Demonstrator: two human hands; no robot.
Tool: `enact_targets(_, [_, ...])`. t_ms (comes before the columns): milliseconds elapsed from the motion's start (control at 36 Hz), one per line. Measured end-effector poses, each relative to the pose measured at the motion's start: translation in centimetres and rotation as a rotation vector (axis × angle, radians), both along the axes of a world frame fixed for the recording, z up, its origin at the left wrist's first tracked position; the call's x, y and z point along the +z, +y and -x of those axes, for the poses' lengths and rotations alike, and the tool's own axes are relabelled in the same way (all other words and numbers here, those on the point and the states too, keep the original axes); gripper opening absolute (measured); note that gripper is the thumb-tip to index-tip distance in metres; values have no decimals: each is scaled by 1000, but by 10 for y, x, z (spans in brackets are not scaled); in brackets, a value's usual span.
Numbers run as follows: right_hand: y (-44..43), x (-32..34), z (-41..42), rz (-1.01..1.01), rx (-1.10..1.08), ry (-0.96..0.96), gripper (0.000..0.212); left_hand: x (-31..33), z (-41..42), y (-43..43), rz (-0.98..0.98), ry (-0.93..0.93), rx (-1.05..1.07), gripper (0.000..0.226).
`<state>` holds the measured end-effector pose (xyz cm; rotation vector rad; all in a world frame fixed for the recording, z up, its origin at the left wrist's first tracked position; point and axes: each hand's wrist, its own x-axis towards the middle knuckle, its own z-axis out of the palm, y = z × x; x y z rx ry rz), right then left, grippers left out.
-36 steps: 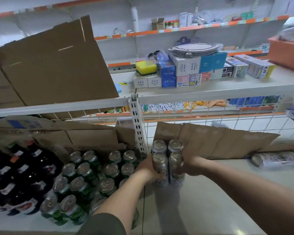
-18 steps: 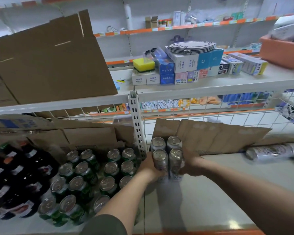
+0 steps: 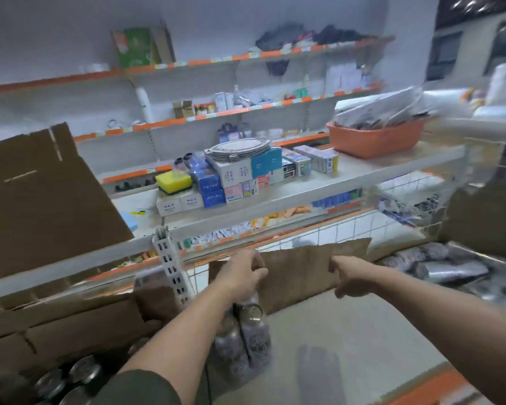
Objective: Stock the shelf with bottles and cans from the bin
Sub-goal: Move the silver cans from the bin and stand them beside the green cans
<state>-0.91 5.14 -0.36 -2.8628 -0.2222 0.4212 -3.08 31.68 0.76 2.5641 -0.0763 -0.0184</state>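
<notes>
- Can pack [image 3: 246,337] upright on shelf [image 3: 362,346], right under left hand [image 3: 241,276], which grips its wrap.
- Right hand [image 3: 349,277] loosely curled, empty, apart to the right; left is nearer.

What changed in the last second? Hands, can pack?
Right hand let go of the can pack and moved off to the right, now empty. Left hand shifted from the pack's side to its top, apparently gripping it there. Pack stays upright on the shelf, cardboard behind it.
</notes>
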Motion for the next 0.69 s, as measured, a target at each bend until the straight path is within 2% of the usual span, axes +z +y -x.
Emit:
enact_targets(56, [-40,0,5,47,-77,14,51,-5,-14,-38,-31,-43,-54,8])
enact_targets(167, [-122,-7,11,98,-222,62,54,-27,-38,-118,-36,16,-157,11])
enact_targets(250, [-180,-19,2,90,-273,80,55,-40,-52,-177,-86,128,-278,72])
enact_targets(278, [-199,-24,-2,77,-291,82,52,-44,-58,-197,-88,160,-292,82])
enact_targets(389, [-276,-59,-29,82,-345,82,37,-77,-92,-277,-95,261,-339,79])
enact_targets(472, [-329,-83,-41,177,-313,95,57,-99,-111,-340,-165,307,-380,77])
enact_targets(583, [-383,-96,-46,169,-316,182,80,-132,-139,-413,-200,321,-395,82])
enact_targets(639, [-405,-102,-51,190,-380,118,66,-140,-148,-443,-234,348,-372,63])
enact_targets(694, [-420,-102,-59,106,-562,42,47,-139,-152,-468,-304,328,-403,54])
